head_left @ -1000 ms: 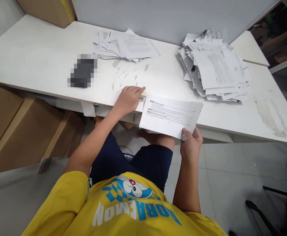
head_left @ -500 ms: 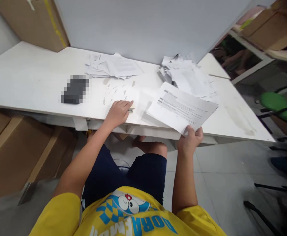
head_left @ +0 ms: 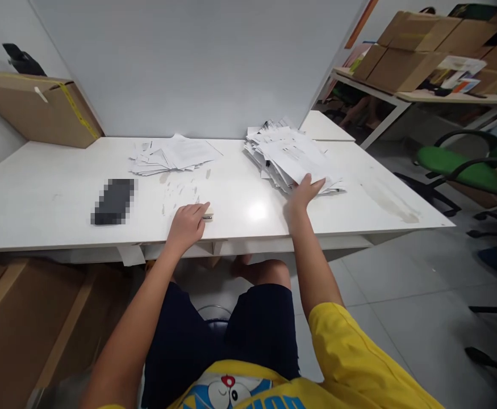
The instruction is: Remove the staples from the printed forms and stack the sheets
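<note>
My left hand [head_left: 186, 229] rests on the white table, its fingers closed over a small stapler [head_left: 208, 217]. Only the stapler's beige and silver end shows; the palm hides the rest. On the right, my right hand [head_left: 303, 196] is at the near edge of a messy stack of printed papers [head_left: 274, 145]. It grips the corner of a top sheet [head_left: 301, 165] lying on that stack, though part of the fingers is hidden. A lower pile of papers [head_left: 188, 153] spreads out beyond my left hand.
A blurred dark object [head_left: 114, 201] lies on the table [head_left: 61, 176] at left. A cardboard box [head_left: 39, 108] leans at the back left, beside a grey panel [head_left: 197, 62]. Green chairs [head_left: 452, 162] and a box-laden table [head_left: 435, 96] stand at right.
My right hand has carried the printed sheets away from me and down onto the right-hand stack. My left hand stays at the stapler. The camera view has tilted up.
</note>
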Action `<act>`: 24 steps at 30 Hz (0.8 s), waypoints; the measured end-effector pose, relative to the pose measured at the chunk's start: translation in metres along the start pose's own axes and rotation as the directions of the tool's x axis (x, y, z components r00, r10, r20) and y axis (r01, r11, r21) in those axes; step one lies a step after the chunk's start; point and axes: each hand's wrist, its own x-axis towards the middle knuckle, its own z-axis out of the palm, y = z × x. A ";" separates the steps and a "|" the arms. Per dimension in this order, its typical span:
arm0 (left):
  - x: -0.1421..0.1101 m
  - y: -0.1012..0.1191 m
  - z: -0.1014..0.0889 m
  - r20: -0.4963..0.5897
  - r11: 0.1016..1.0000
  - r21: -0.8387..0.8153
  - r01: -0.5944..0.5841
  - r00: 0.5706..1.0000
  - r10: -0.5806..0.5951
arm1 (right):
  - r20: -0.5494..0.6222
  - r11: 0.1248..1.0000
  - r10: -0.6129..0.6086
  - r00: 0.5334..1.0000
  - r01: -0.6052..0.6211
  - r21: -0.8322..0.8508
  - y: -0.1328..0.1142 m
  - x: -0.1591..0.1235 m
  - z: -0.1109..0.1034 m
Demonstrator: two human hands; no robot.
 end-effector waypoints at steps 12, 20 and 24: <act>-0.010 0.003 0.003 -0.031 0.999 -0.015 -0.050 0.998 0.049 | 0.336 0.695 -0.528 0.780 0.624 -0.358 -0.003 -0.046 -0.003; -0.016 0.008 0.004 0.008 0.993 -0.016 -0.118 0.993 0.119 | 0.858 0.564 -0.445 0.256 0.825 0.046 -0.011 -0.096 0.075; -0.016 0.012 0.003 0.006 0.994 -0.028 -0.108 0.994 0.108 | 0.927 0.581 -0.352 0.127 0.806 0.110 -0.028 -0.133 0.168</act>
